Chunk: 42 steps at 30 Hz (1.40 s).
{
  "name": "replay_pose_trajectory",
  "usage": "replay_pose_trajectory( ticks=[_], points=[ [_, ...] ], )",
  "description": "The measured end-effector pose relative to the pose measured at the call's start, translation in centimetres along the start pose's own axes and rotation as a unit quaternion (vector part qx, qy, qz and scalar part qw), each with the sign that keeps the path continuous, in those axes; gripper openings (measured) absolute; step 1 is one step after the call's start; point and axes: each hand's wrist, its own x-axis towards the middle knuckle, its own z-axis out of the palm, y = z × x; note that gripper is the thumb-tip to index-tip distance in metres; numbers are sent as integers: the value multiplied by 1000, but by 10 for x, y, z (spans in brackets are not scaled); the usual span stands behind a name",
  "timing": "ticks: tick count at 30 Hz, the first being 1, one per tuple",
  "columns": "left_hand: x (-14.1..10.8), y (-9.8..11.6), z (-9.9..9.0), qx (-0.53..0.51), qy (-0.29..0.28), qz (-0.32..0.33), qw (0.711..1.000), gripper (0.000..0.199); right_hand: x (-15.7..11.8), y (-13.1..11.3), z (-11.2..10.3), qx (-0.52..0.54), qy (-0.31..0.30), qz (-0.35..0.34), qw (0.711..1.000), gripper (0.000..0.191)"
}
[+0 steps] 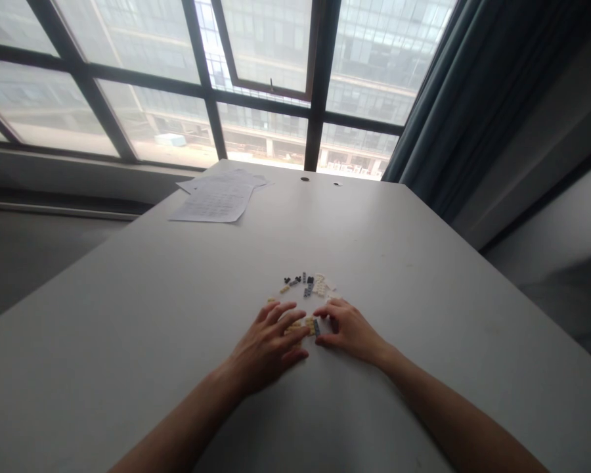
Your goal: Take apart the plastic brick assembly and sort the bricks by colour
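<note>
Small tan building bricks (309, 323) lie on the white table between my two hands, with a grey-green brick (316, 327) against their right side. My left hand (270, 338) is held over the tan bricks, fingers spread, and partly hides them. Curved around the right side of the grey-green brick, my right hand (347, 328) keeps its thumb and fingers apart; whether the tips touch the brick I cannot tell. Just beyond the hands are loose white bricks (319, 284), grey bricks (308, 289), black pieces (287, 280) and a tan piece (284, 289).
The white table (177, 315) reaches to a large window (270, 125). Printed sheets of paper (217, 200) lie at its far left. Near the far edge is a round dark hole (305, 179). A dark blue curtain (438, 112) hangs at the right.
</note>
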Motion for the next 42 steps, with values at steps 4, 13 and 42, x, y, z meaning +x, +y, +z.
replay_pose_trajectory(
  ticks=[4,13,42],
  points=[
    [0,0,0,-5,-11,-4,1000,28,1,2,1,0,0,-5,1000,35],
    [-2,-2,1,-21,-23,-11,999,26,0,-1,2,-21,2,-2,1000,30],
    [-7,-33,-3,25,203,-201,958,15,13,10,-9,-71,114,50,990,34]
  ],
)
